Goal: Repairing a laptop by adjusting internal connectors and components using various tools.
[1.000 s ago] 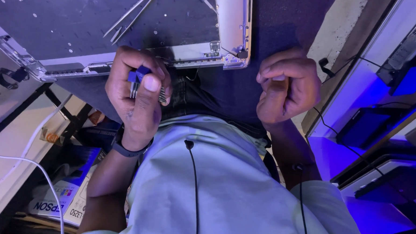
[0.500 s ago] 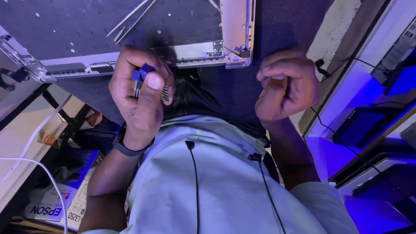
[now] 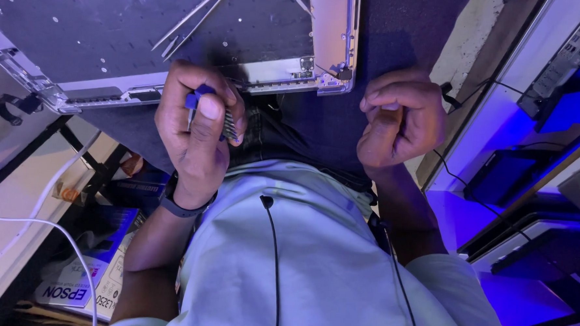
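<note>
My left hand (image 3: 196, 136), with a dark watch on the wrist, is closed around a small screwdriver (image 3: 228, 125) that has a blue cap and a ribbed metal shaft. The thumb lies across it. This hand sits at the near edge of an opened silver laptop base (image 3: 287, 71) lying on a dark mat (image 3: 387, 37). My right hand (image 3: 399, 119) is curled into a fist to the right of the laptop's corner, with fingertips pressed to the thumb. Nothing shows inside it.
Metal tweezers (image 3: 192, 18) lie on the laptop's dark inner panel. A white cable (image 3: 52, 227) runs across a pale bench at the left, above boxes (image 3: 82, 284) on the floor. Shelving lit in blue (image 3: 538, 161) stands at the right. My pale shirt fills the bottom.
My left thumb has slid over the screwdriver's blue cap, and both hands have stayed near the laptop's edge. The view has shifted slightly.
</note>
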